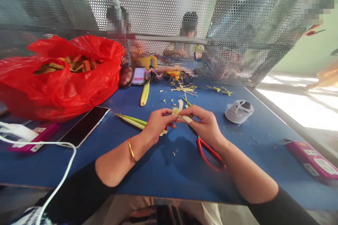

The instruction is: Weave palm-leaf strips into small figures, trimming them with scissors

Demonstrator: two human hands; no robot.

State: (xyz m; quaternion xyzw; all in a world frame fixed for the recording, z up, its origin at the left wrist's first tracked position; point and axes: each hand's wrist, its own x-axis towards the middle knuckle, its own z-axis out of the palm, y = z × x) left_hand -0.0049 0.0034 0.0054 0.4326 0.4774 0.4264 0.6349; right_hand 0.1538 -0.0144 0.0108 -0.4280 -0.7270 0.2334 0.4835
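My left hand and my right hand meet over the middle of the blue table, fingertips pinched on a pale yellow-green leaf strip that looks like corn husk. A curled end of it stands up above the fingers. Under my left hand lies a long green-white husk, partly covered by the fingers. Red-handled scissors rest beneath my right wrist, their blades mostly hidden by that hand. Farther off, another folded husk lies by itself. Thin shreds are scattered behind my hands.
A large red plastic bag of cut pieces stands at left, beside a dark phone and a white cable. White thread spool and pink box are right. A perforated metal screen closes the back; people sit beyond.
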